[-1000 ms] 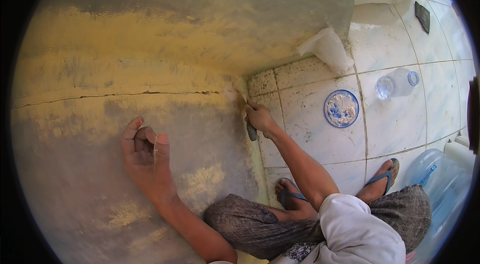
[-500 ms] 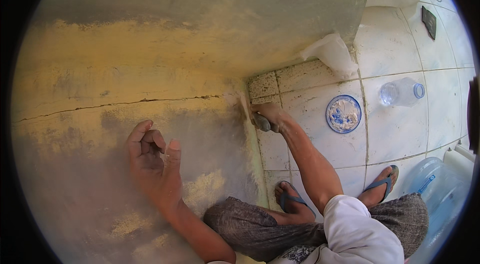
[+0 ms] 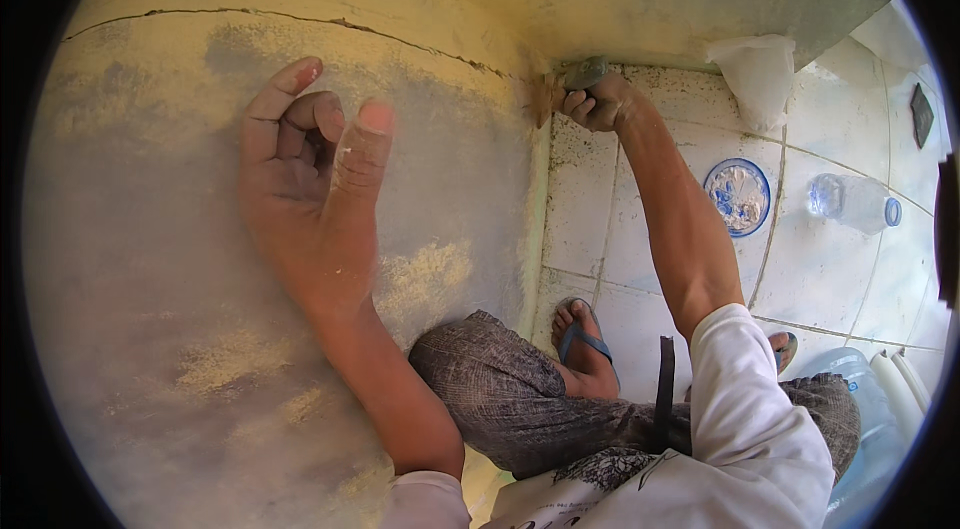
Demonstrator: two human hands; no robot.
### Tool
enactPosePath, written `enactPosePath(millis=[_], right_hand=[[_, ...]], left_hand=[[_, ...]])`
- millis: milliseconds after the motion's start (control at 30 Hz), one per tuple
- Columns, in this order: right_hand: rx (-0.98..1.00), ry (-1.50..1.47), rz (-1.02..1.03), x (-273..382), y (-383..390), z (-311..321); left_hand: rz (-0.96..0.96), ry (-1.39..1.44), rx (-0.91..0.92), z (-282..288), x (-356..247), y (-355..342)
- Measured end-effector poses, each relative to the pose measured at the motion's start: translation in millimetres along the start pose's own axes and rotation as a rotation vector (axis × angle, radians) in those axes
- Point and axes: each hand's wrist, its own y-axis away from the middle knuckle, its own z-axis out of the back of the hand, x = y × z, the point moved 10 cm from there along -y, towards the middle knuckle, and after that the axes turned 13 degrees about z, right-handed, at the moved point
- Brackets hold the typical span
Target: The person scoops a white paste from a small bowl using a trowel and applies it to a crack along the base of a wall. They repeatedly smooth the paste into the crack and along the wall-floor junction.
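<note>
My left hand (image 3: 305, 189) hovers over or lies near the yellow-and-grey plastered surface (image 3: 180, 239) on the left, palm up, fingers bent but apart and holding nothing. A long crack (image 3: 345, 25) runs above it toward the corner. My right hand (image 3: 602, 105) is shut on a dark-handled tool (image 3: 586, 71), probably a scraper, at the inner corner where the crack ends; its blade is not clear. A white plastic bag (image 3: 755, 79) hangs or lies beside that corner.
A blue-rimmed round lid with white paste (image 3: 737, 197) and a clear plastic bottle (image 3: 850, 204) lie on white floor tiles. A dark flat piece (image 3: 922, 117) is farther right. A large translucent water jug (image 3: 845, 444) and white pipes (image 3: 900, 389) sit at lower right, near my sandalled feet.
My right hand has moved up and right in the picture, its tool handle now raised above the fingers. My left hand appears higher and larger; the whole view has shifted.
</note>
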Motion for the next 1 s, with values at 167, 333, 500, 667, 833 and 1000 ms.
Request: enactPosePath(millis=[167, 333, 500, 667, 833, 1000], right_hand=[[0.102, -0.170, -0.079, 0.2, 26.8, -1.1], [0.096, -0.027, -0.051, -1.6, 18.2, 7.1], [0.025, 0.027, -0.041, -1.5, 10.3, 19.9], [-0.020, -0.051, -0.095, -16.9, 2.4, 37.2], [-0.078, -0.152, -0.157, -24.3, -4.2, 39.5], [-0.085, -0.058, -0.041, -24.9, 3.5, 12.6]], left_hand=[[-0.027, -0.014, -0.001, -1.0, -3.8, 2.8], [0.009, 0.069, 0.027, 2.5, -0.1, 0.7], [-0.013, 0.055, 0.021, 4.2, -2.6, -0.3], [-0.037, 0.022, 0.021, 3.5, 1.6, -2.8], [-0.050, 0.037, 0.019, 3.1, 1.1, -2.3], [-0.044, 0.021, 0.020, 3.9, 3.7, -2.5]])
